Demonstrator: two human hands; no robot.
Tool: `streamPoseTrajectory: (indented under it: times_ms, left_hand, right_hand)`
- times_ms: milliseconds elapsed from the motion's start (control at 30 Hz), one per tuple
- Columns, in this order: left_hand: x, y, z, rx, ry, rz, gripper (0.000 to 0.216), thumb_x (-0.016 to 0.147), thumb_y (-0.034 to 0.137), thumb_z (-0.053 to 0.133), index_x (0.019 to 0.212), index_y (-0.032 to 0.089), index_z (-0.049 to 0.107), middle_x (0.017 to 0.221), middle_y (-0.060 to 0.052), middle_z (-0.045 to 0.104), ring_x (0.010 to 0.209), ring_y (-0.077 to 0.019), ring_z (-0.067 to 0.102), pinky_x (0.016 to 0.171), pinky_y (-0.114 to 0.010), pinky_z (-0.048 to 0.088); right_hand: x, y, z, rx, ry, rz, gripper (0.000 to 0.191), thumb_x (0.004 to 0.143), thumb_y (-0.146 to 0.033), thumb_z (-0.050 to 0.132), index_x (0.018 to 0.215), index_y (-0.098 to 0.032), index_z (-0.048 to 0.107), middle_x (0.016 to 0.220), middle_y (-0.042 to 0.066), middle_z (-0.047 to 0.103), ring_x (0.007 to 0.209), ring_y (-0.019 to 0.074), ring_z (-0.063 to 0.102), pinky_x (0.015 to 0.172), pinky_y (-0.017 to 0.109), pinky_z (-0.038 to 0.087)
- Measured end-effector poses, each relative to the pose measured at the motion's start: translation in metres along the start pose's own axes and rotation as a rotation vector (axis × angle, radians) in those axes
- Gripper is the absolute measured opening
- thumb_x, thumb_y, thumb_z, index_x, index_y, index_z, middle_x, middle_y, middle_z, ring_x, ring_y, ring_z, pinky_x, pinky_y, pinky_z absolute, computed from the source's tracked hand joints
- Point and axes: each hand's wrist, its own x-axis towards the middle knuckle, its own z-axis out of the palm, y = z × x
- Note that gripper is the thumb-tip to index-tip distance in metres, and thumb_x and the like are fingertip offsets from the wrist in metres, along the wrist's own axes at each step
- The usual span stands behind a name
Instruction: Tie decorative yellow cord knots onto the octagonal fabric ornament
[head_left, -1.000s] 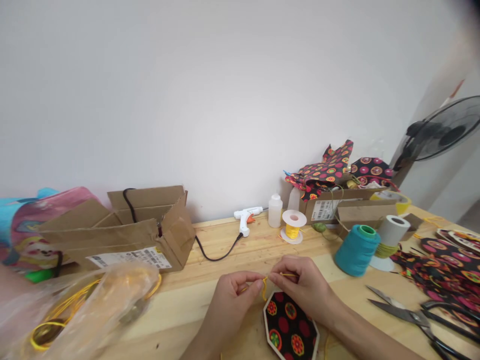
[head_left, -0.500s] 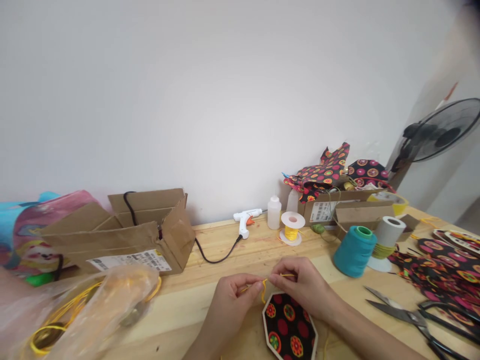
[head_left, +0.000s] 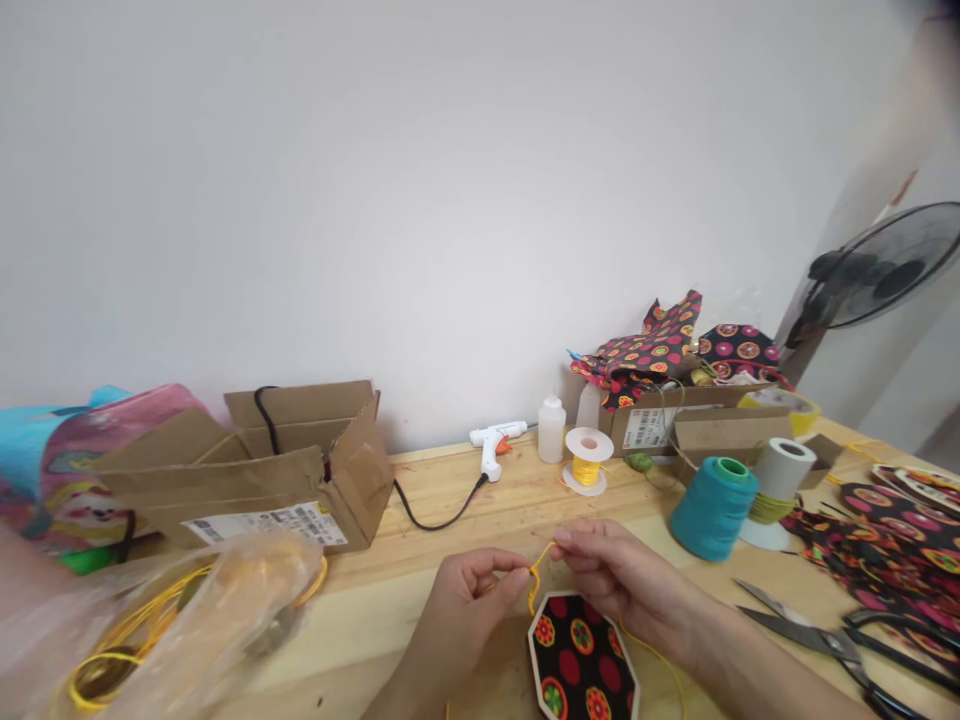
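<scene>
My left hand [head_left: 471, 602] and my right hand [head_left: 615, 576] meet low in the middle of the wooden table [head_left: 442, 500]. Both pinch a thin yellow cord [head_left: 537, 572] that loops between their fingertips. The cord sits at the top edge of a black octagonal fabric piece with red and orange circles [head_left: 581, 657], which lies flat just below the hands. A strand of the cord trails off under my right wrist.
Open cardboard box [head_left: 262, 470] at left, plastic bag with yellow cord [head_left: 187, 620] in front. Behind the hands: white glue gun [head_left: 493, 442], small bottle [head_left: 551, 428], yellow cord spool [head_left: 587, 460]. At right: teal thread cone [head_left: 712, 506], grey cone [head_left: 780, 480], scissors [head_left: 817, 630], patterned fabric pieces [head_left: 892, 540], fan [head_left: 877, 265].
My right hand's fingers have shifted slightly left and up along the cord, drawing the loop tighter. The camera has tilted a little; the fabric piece sits lower in view.
</scene>
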Motion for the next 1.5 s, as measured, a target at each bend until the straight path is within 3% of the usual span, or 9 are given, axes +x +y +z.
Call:
streamPoseTrajectory:
  times_ms: [233,367,500,600,667,800,933,1167,1500]
  left_hand:
    - [-0.002,0.004,0.002,0.015,0.096,0.017,0.01,0.065,0.022,0.055,0.063,0.014,0.062,0.059,-0.001,0.06,0.059,-0.0138,0.052,0.055,-0.022,0.039]
    - [-0.002,0.003,0.003,0.132,0.121,0.149,0.011,0.066,0.021,0.053,0.062,0.017,0.062,0.073,-0.004,0.057,0.074,-0.0176,0.053,0.066,-0.026,0.041]
    - [-0.002,0.001,0.002,0.229,0.184,0.2,0.01,0.066,0.021,0.054,0.064,0.019,0.064,0.1,-0.007,0.049,0.102,-0.0234,0.043,0.087,-0.035,0.032]
    - [-0.002,0.0,0.0,0.293,0.189,0.202,0.012,0.067,0.024,0.053,0.065,0.019,0.064,0.108,-0.008,0.046,0.107,-0.0249,0.037,0.092,-0.04,0.025]
    - [-0.002,0.001,-0.001,0.313,0.177,0.209,0.013,0.068,0.026,0.054,0.066,0.02,0.065,0.109,-0.009,0.045,0.108,-0.0255,0.036,0.093,-0.042,0.024]
    - [-0.003,0.003,-0.001,0.295,0.162,0.225,0.013,0.068,0.025,0.054,0.066,0.019,0.065,0.109,-0.009,0.047,0.108,-0.0254,0.037,0.093,-0.041,0.024]
    - [-0.004,0.003,0.001,0.218,0.127,0.264,0.014,0.069,0.026,0.053,0.066,0.017,0.064,0.099,-0.009,0.05,0.1,-0.0228,0.045,0.084,-0.034,0.035]
    - [-0.003,0.0,0.0,0.207,0.092,0.32,0.018,0.069,0.031,0.052,0.067,0.015,0.062,0.071,-0.003,0.058,0.068,-0.017,0.053,0.062,-0.026,0.041]
    - [-0.002,0.0,-0.001,0.123,0.056,0.277,0.023,0.063,0.035,0.059,0.065,0.012,0.063,0.063,-0.002,0.064,0.063,-0.0166,0.056,0.06,-0.025,0.042]
  right_hand:
    - [-0.003,-0.001,0.003,0.043,-0.017,0.098,0.015,0.071,-0.021,0.048,0.071,-0.01,0.059,0.051,-0.008,0.018,0.039,0.0022,0.012,0.033,0.013,0.005]
    - [-0.004,-0.003,0.005,-0.03,-0.024,0.084,0.017,0.072,-0.024,0.045,0.072,-0.012,0.058,0.05,-0.008,0.018,0.038,0.003,0.011,0.034,0.014,0.006]
    - [-0.002,-0.001,0.009,-0.343,0.054,-0.098,0.02,0.07,-0.032,0.052,0.072,-0.013,0.059,0.047,-0.008,0.029,0.038,0.003,0.019,0.035,0.015,0.013]
    - [0.001,0.007,0.01,-0.636,0.089,-0.222,0.021,0.063,-0.031,0.061,0.074,-0.013,0.059,0.049,-0.007,0.039,0.044,0.0047,0.03,0.041,0.016,0.022]
    - [0.004,0.012,0.01,-0.771,0.105,-0.262,0.023,0.061,-0.03,0.062,0.076,-0.013,0.059,0.047,-0.008,0.035,0.044,0.0054,0.029,0.041,0.017,0.021]
    - [0.005,0.018,0.009,-0.925,0.154,-0.383,0.018,0.065,-0.031,0.057,0.073,-0.015,0.061,0.045,-0.008,0.028,0.043,0.0059,0.023,0.039,0.017,0.017]
    - [0.005,0.016,0.011,-1.005,0.174,-0.502,0.021,0.07,-0.033,0.051,0.068,-0.015,0.063,0.047,-0.005,0.038,0.045,0.0069,0.029,0.042,0.018,0.023]
    - [0.008,0.018,0.012,-0.89,0.111,-0.458,0.029,0.069,-0.038,0.052,0.067,-0.011,0.063,0.047,-0.004,0.042,0.044,0.0064,0.031,0.042,0.016,0.025]
    - [0.011,0.016,0.012,-0.783,0.115,-0.514,0.027,0.066,-0.035,0.054,0.058,-0.009,0.059,0.044,-0.006,0.035,0.043,0.0052,0.025,0.04,0.016,0.017]
